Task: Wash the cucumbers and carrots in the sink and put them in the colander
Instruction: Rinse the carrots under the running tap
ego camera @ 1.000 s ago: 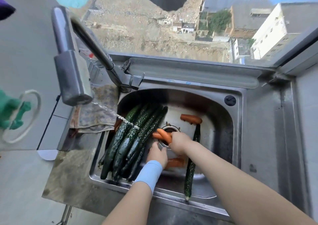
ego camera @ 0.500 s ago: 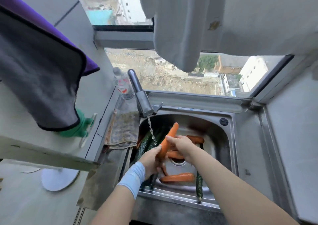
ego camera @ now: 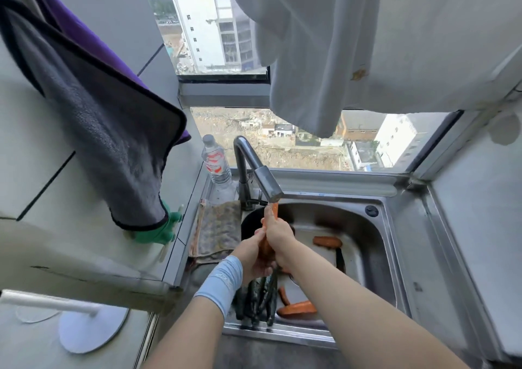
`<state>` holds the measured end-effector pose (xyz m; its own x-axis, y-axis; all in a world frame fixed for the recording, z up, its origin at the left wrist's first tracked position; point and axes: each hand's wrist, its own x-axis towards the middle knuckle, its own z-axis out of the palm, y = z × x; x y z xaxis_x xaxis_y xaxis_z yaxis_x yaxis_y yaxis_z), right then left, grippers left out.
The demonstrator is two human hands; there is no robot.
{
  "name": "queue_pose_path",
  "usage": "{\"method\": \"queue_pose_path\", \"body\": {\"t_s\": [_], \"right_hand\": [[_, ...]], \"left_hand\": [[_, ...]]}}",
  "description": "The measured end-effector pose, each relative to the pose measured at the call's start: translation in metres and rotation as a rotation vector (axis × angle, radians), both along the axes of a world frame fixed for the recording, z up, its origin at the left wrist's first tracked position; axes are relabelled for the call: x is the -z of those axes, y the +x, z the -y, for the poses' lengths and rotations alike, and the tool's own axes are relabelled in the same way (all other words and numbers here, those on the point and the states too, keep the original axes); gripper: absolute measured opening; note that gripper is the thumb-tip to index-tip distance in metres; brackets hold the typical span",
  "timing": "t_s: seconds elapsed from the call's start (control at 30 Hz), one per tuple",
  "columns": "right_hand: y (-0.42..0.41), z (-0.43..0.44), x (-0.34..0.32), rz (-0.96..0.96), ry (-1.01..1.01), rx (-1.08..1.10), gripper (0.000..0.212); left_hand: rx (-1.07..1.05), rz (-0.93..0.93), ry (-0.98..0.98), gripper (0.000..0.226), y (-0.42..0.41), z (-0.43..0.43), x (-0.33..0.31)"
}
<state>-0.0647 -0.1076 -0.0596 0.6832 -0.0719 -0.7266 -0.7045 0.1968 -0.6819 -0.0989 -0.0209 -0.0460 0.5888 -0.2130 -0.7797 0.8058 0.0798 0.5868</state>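
Carrot (ego camera: 274, 210) has risen upright, tip beneath faucet (ego camera: 267, 184).

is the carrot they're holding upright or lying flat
Upright, slightly tilted: the carrot points up at the faucet, with the left hand and right hand gripping it.

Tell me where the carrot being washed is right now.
Head view, near centre: the carrot is nearly upright above the sink, gripped by the left hand low and the right hand higher, its tip just under the faucet spout.
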Motion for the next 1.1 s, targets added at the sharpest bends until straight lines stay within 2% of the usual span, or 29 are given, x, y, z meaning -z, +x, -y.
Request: {"method": "queue_pose_path", "body": {"t_s": [0.07, 0.13, 0.17, 0.23, 0.27, 0.3, 0.33, 0.47, 0.53, 0.63, 0.73, 0.77, 0.83, 0.9, 0.93, 1.0, 1.07, 1.1], "right_hand": [[0.007, 0.002, 0.002, -0.032, -0.037, 0.041, 0.075], [0.012, 0.007, -0.003, -0.058, -0.061, 0.052, 0.078], [0.013, 0.010, -0.008, -0.041, -0.045, 0.055, 0.068], [0.017, 0.012, -0.015, 0.019, 0.067, 0.087, 0.027], [0.019, 0.012, -0.018, 0.030, 0.118, 0.100, 0.017], [0.022, 0.013, -0.020, 0.030, 0.140, 0.110, 0.016], [0.024, 0.013, -0.022, 0.016, 0.138, 0.127, 0.020], [0.036, 0.021, -0.026, -0.108, 0.162, 0.274, 0.060], [0.035, 0.023, -0.026, -0.131, 0.154, 0.277, 0.060], [0.021, 0.012, -0.017, -0.112, 0.168, 0.081, 0.046], [0.005, 0.004, 0.005, -0.107, 0.058, -0.183, 0.034], [0.003, 0.009, 0.010, -0.117, 0.009, -0.197, 0.039], [0.002, 0.029, 0.017, -0.196, -0.087, -0.135, 0.065], [-0.003, 0.054, 0.024, -0.248, -0.248, -0.156, 0.075], [-0.009, 0.069, 0.031, -0.232, -0.353, -0.246, 0.071], [-0.023, 0.091, 0.047, -0.100, -0.595, -0.608, 0.048], [-0.034, 0.112, 0.076, -0.013, -0.698, -0.928, 0.063], [-0.039, 0.120, 0.082, -0.026, -0.730, -1.023, 0.064]], "left_hand": [[0.030, 0.033, 0.062, 0.054, 0.000, 0.003, 0.002], [0.065, 0.071, 0.109, 0.057, 0.001, -0.001, 0.002], [0.085, 0.073, 0.114, 0.056, 0.002, -0.006, 0.003], [0.117, 0.049, 0.080, 0.052, 0.004, -0.015, 0.004], [0.130, 0.038, 0.050, 0.051, 0.004, -0.019, 0.004], [0.139, 0.031, 0.019, 0.050, 0.004, -0.022, 0.004], [0.148, 0.027, -0.002, 0.050, 0.004, -0.024, 0.004], [0.184, 0.043, -0.006, 0.054, -0.001, -0.030, 0.002], [0.143, 0.049, 0.037, 0.052, 0.000, -0.031, 0.005], [0.112, 0.064, 0.137, 0.051, 0.006, -0.023, 0.011], [0.167, 0.052, 0.206, 0.052, 0.010, -0.011, 0.018], [0.211, 0.040, 0.206, 0.048, 0.010, -0.006, 0.021], [0.317, -0.007, 0.193, 0.030, 0.007, 0.004, 0.028], [0.418, -0.049, 0.175, 0.018, 0.006, 0.018, 0.036], [0.440, -0.064, 0.181, 0.017, 0.004, 0.029, 0.041], [0.458, -0.040, 0.264, 0.017, 0.001, 0.044, 0.049], [0.481, -0.005, 0.348, 0.015, -0.006, 0.060, 0.068], [0.490, 0.019, 0.388, 0.016, -0.009, 0.067, 0.079]]}}
